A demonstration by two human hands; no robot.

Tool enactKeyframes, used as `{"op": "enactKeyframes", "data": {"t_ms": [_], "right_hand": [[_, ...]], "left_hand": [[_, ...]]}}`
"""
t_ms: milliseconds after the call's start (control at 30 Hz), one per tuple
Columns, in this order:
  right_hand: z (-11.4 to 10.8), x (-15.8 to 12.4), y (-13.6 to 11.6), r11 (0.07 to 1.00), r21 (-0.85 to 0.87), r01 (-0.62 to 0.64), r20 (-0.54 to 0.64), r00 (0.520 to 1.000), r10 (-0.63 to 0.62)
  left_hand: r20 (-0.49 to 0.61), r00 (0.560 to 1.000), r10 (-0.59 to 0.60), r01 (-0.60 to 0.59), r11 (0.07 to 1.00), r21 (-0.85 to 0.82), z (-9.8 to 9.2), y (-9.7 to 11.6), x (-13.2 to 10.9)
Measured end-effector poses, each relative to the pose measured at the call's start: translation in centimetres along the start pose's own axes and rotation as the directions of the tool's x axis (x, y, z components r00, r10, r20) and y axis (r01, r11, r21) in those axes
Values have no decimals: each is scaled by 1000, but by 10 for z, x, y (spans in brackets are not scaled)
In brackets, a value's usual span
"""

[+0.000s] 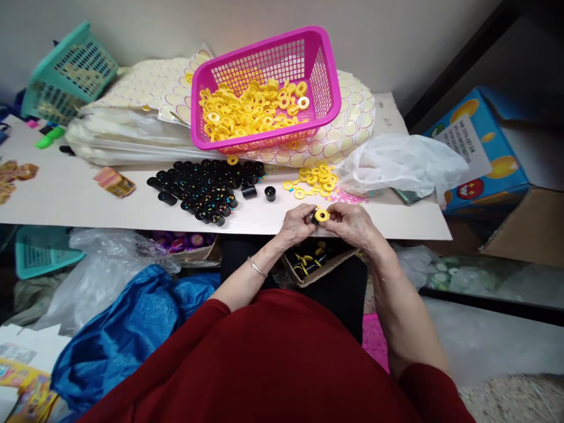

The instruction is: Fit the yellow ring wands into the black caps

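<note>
Near the front edge of the white table (409, 222), my left hand (298, 225) is closed on a small black cup (314, 218). My right hand (351, 223) pinches a yellow ring (322, 215), which lies against the cup's open end. Just beyond my hands is a loose pile of yellow rings (321, 178) with small pink beads (348, 197) beside it. Left of them, one black cup (270, 193) stands alone, and a group of black cups (198, 188) with coloured beads inside stands close together.
A pink basket (265, 143) of yellow rings rests on patterned sheets at the back. A white plastic bag (396, 164) and blue box (480, 153) are at the right. Below my hands, an open carton (308, 279) holds black and yellow pieces. A teal basket (70, 73) leans back left.
</note>
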State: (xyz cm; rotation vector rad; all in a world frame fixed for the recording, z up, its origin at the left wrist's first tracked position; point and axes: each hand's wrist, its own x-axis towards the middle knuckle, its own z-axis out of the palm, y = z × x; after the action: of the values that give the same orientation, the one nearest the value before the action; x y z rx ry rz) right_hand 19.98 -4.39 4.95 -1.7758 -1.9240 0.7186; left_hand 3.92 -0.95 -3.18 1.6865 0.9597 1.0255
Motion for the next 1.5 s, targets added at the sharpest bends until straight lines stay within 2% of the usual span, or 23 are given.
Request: {"op": "enactKeyframes", "data": {"t_ms": [167,267,367,433,533,600,700,767,833,933,1067,1233,1367,1500], "right_hand": [[-5,2,-21,974,-225,-38,55,997,52],[-6,3,-24,960,-276,-40,81,995,64],[-5,4,-24,961,-272,-44,94,993,72],[-5,4,-23,965,-260,-47,97,992,74],[-2,6,-18,972,-227,-53,73,995,71],[1,7,-13,990,-136,-38,46,998,44],[11,8,-4,987,159,-21,-5,1000,23],[21,7,1,921,383,-68,-66,993,100],[32,7,2,820,555,-137,-102,968,230],[45,6,0,660,718,-222,-66,922,382],[53,4,-5,529,806,-266,-6,889,457],[56,3,-4,436,867,-243,10,881,473],[59,5,1,376,895,-241,24,867,497],[62,7,4,376,894,-243,20,860,510]], "left_hand": [[-56,998,-17,9,990,-140,-6,-4,1],[-89,991,-100,76,967,-241,-10,3,1],[-73,978,-196,164,934,-317,-11,14,2],[-64,980,-187,159,938,-310,-8,19,3],[-58,991,-123,108,971,-213,-3,22,5],[-57,991,-121,112,984,-141,-1,21,6],[-73,987,-145,137,985,-107,1,20,7],[-84,984,-155,145,983,-116,1,20,7],[-95,979,-183,169,976,-139,1,21,8],[-100,963,-251,230,956,-184,2,23,9],[-83,940,-329,301,921,-248,4,29,10],[-34,853,-521,481,808,-340,11,43,9],[-51,821,-569,504,763,-405,15,46,11],[-73,810,-582,506,756,-415,16,41,14]]}}
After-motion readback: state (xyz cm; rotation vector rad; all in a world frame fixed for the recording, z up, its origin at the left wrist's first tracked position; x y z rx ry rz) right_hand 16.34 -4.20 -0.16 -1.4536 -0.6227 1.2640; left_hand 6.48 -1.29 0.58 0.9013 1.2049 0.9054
